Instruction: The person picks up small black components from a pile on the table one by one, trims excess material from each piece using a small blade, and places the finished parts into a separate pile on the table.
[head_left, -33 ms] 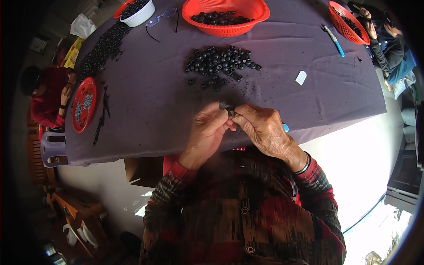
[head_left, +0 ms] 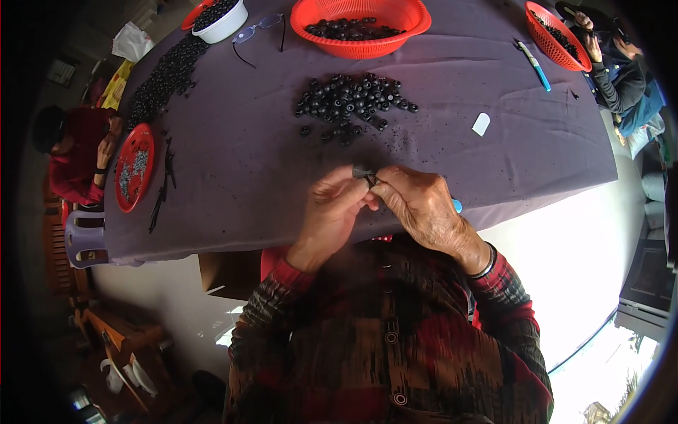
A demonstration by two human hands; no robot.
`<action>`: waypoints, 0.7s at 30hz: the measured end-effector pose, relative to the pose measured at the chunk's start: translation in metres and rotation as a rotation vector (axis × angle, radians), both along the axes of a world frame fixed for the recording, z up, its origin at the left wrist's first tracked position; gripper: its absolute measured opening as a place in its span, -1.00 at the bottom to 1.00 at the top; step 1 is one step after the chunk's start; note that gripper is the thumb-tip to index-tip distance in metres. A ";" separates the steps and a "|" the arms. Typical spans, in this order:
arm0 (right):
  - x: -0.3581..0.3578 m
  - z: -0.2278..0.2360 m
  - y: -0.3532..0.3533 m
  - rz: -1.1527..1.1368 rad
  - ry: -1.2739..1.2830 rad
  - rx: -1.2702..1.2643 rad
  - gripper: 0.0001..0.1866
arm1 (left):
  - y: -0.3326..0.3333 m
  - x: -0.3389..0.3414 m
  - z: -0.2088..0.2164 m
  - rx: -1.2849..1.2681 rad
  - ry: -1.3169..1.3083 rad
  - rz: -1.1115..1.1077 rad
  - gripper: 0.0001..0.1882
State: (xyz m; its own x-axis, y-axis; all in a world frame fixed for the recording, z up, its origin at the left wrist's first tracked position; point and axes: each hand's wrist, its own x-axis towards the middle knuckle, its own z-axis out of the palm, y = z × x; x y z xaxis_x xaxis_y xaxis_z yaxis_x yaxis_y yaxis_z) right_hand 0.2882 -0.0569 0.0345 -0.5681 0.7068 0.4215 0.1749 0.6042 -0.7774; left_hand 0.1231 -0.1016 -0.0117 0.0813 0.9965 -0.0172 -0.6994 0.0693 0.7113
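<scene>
Beads [head_left: 347, 101] beyond left hand [head_left: 330, 212] and right hand [head_left: 425, 206], red basin [head_left: 357, 49] farther back.

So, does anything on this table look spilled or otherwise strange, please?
Slightly: dark specks are scattered around the pile of black pieces, like spilled crumbs, and one black piece sits apart from it. I see no clear damage.

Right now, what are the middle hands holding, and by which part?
The left hand and right hand pinch a small black piece; which part, I can't tell.
</scene>
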 end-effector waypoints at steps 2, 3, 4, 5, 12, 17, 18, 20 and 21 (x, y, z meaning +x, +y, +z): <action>0.001 -0.001 0.002 -0.012 -0.052 0.009 -0.89 | 0.000 0.003 -0.003 0.009 0.062 0.019 -0.86; 0.001 -0.002 0.002 -0.004 -0.058 -0.042 -0.89 | 0.002 0.005 -0.004 -0.017 0.009 0.021 -0.87; 0.000 -0.004 0.002 0.004 -0.065 -0.093 -0.89 | 0.003 0.006 -0.004 -0.044 -0.044 0.024 -0.87; 0.000 -0.006 0.001 0.002 -0.065 -0.091 -0.89 | 0.004 0.007 -0.003 -0.069 -0.087 0.048 -0.89; 0.016 0.013 0.008 -0.021 -0.138 -0.106 -0.73 | 0.007 0.002 0.006 -0.004 -0.011 -0.035 -0.84; 0.011 0.014 0.006 -0.121 -0.109 0.035 -0.66 | 0.006 0.006 0.008 -0.024 -0.074 -0.057 -0.78; 0.005 0.008 0.004 -0.097 -0.042 0.128 -0.66 | 0.004 0.008 0.006 -0.042 -0.079 -0.042 -0.81; 0.000 0.004 -0.002 -0.162 -0.131 0.268 -0.61 | 0.001 0.014 0.007 -0.061 -0.085 -0.029 -0.83; -0.001 0.001 -0.003 -0.190 -0.135 0.329 -0.59 | 0.000 0.017 0.012 -0.119 -0.102 -0.011 -0.89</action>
State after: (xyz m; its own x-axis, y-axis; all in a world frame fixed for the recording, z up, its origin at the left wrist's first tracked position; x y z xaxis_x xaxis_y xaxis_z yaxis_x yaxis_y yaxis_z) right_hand 0.2868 -0.0597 0.0354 -0.5063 0.6445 0.5729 0.3948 0.7639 -0.5105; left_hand 0.1406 -0.1021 0.0007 0.0991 0.9870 -0.1263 -0.7661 0.1567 0.6233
